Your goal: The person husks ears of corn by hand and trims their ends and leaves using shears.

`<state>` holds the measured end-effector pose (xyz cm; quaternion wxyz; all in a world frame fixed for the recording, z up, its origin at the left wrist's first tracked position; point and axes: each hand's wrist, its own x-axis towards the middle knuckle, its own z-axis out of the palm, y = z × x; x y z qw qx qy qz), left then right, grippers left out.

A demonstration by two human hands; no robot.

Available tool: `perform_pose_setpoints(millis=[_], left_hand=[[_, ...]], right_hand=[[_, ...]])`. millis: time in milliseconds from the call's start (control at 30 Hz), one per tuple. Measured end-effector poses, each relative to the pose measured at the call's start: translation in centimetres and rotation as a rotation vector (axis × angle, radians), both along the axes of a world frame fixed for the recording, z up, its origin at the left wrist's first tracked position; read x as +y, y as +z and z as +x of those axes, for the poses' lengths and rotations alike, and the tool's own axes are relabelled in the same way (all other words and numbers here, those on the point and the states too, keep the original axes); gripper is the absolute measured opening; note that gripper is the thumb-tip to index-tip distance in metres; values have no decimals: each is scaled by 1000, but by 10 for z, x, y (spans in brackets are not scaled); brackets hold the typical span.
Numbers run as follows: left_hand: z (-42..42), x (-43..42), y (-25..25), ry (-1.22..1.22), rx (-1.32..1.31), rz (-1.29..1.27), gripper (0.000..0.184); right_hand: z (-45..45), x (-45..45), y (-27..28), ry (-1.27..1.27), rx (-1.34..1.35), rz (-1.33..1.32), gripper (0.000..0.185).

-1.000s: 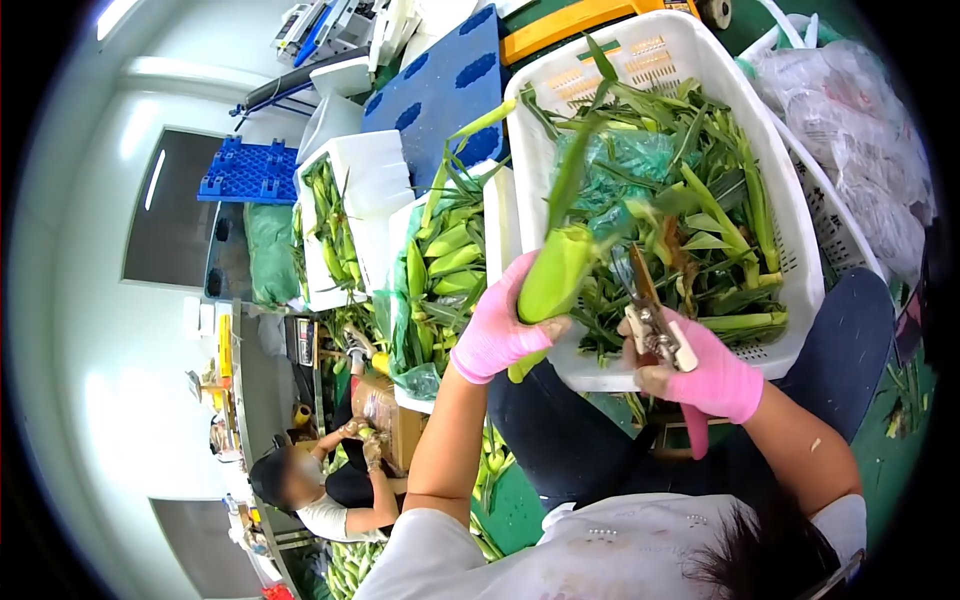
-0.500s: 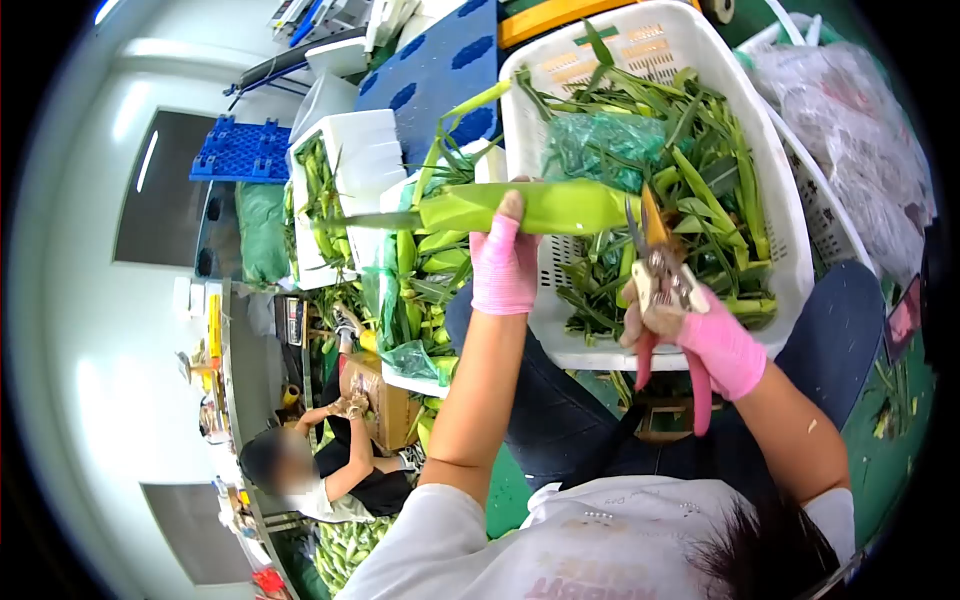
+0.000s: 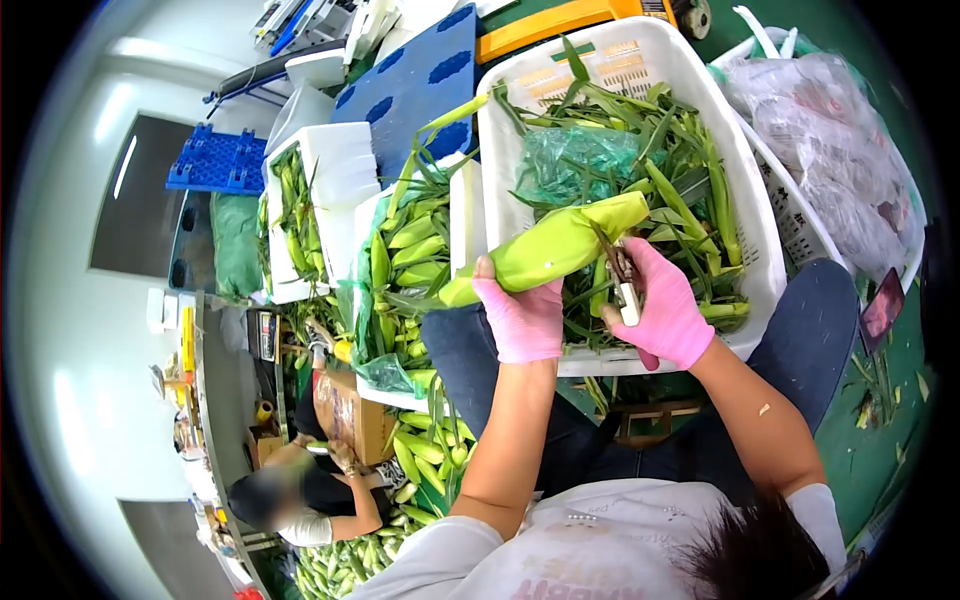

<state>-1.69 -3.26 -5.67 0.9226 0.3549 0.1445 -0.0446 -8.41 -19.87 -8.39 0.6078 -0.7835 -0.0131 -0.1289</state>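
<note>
My left hand (image 3: 525,315), in a pink glove with bare fingertips, holds a green corn ear (image 3: 548,252) in its husk from below. The ear lies slanted over the near left part of a white crate (image 3: 755,290). My right hand (image 3: 665,305), gloved the same way, is closed around pruning shears (image 3: 626,285). The blades touch or overlap the ear near its right end; exactly how they meet is unclear. Husks and leaves (image 3: 690,200) with a green plastic bag (image 3: 580,165) fill the crate.
Left of the crate stand white foam boxes of corn (image 3: 415,245). A blue pallet (image 3: 410,85) lies beyond them. At the right is a basket with clear plastic bags (image 3: 835,140). Another person (image 3: 330,500) sits at lower left by a cardboard box (image 3: 350,415) and piled corn.
The ear has turned from upright to level, then to a slant, and its long leaf no longer shows at the left. The shears have moved to the ear's right end.
</note>
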Motion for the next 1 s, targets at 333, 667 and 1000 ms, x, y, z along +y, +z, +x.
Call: perform_pose_setpoints(millis=[333,667,1000], left_hand=[[-12,42,-15,-572,-164,-637,56],[-58,63,-8,-437,270,-146,73],[-51,56,26,-433,-372,902,56]], right_hand=[[-25,-9,25,855,319,1310,49],[-22,-7,-37,-67,814,1466,24],[-40,-1,52,286,65,96,61]])
